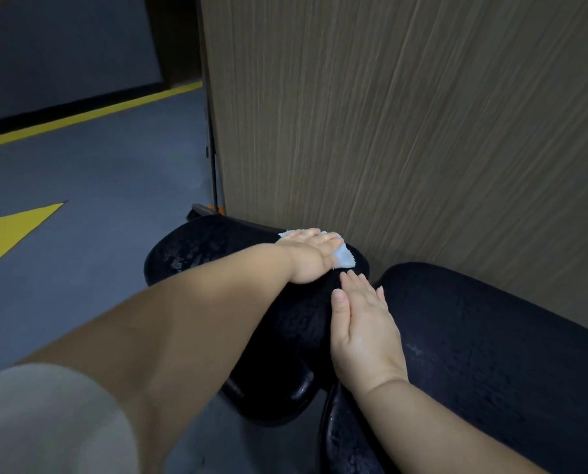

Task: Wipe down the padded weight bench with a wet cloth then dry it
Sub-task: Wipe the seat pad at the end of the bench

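Note:
The black padded weight bench shows as two pads: a seat pad (pixel 196 248) at centre and a longer back pad (pixel 491 336) running to the lower right. Wet sheen and droplets glisten on both. A light blue cloth (pixel 343 256) lies on the far end of the seat pad. My left hand (pixel 311 256) presses flat on top of it, fingers together, covering most of it. My right hand (pixel 364 326) rests flat and empty on the near edge of the seat pad, beside the gap between the pads.
A wood-grain panel wall (pixel 405 131) stands right behind the bench. The floor (pixel 97 186) at the left is grey-blue with yellow markings (pixel 8 230). A thin black metal leg with an orange foot (pixel 215 186) stands at the panel's corner.

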A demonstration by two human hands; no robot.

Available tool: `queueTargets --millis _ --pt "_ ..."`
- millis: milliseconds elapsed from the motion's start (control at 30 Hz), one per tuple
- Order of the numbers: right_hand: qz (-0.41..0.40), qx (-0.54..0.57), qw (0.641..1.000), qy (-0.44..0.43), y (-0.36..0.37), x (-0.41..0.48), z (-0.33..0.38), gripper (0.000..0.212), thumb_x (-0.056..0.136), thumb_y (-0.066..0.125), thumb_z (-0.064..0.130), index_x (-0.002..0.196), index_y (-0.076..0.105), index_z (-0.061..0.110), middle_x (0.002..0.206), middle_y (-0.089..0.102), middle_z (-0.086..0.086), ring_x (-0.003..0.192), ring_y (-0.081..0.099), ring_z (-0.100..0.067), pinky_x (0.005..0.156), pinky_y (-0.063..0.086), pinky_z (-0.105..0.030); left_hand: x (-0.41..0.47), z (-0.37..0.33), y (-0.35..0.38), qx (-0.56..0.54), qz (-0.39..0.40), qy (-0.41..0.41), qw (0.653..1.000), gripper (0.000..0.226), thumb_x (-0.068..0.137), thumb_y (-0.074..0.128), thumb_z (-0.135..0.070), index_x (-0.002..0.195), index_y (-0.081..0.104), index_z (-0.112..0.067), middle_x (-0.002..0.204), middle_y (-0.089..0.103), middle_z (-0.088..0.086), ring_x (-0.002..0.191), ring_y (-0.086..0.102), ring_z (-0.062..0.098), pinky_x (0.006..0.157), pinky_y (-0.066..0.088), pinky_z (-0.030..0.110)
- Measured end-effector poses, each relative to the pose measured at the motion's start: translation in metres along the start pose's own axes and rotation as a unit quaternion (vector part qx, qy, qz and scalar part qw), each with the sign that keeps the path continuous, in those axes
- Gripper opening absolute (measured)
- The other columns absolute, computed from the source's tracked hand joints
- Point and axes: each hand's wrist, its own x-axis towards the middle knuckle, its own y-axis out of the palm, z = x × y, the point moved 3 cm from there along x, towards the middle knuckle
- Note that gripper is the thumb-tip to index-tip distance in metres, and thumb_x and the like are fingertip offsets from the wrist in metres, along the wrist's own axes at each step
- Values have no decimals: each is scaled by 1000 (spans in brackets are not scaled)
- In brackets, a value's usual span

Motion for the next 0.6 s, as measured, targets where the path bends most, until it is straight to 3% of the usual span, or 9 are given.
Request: queueTargets --millis 200,333,467,533,600 --pt "-12 26 1000 12 1 1 -2 87 82 -4 59 146 34 15 153 32 6 143 15 -1 117 -3 -19 14 -1 -3 -8 0 -20 1000 52 105 19 -37 155 9 -28 163 4 -11 149 -2 13 121 0 38" --pt "-41 76 996 19 -1 0 -2 82 85 2 58 145 38 14 150 36 6 141 18 1 118 2 -20 -16 -7 2 3 -27 35 999 48 104 23 -37 151 20 -26 161 13 -9 147 4 12 118 0 35" --pt "-66 146 987 17 -7 -2 -2 73 88 10 56 137 50 19 141 48 9 133 26 7 114 11 -14 -70 -18 20 -24 -33 112 993 55 105 30 -40 155 11 -30 161 10 -12 148 0 11 116 -6 29" --pt "-75 183 980 35 -13 -4 -2 63 93 20 55 132 55 20 138 52 7 131 33 5 110 20 -13 -96 -23 31 -8 -34 147 988 56 105 30 -39 156 9 -29 162 4 -11 148 -7 10 115 -13 27" --pt "-86 207 973 60 -18 -6 -2 44 101 31 41 127 59 21 133 54 7 125 40 3 105 26 -12 -113 -30 40 25 -30 173 984 54 105 30 -36 156 12 -27 163 2 -10 148 -11 10 115 -16 28"
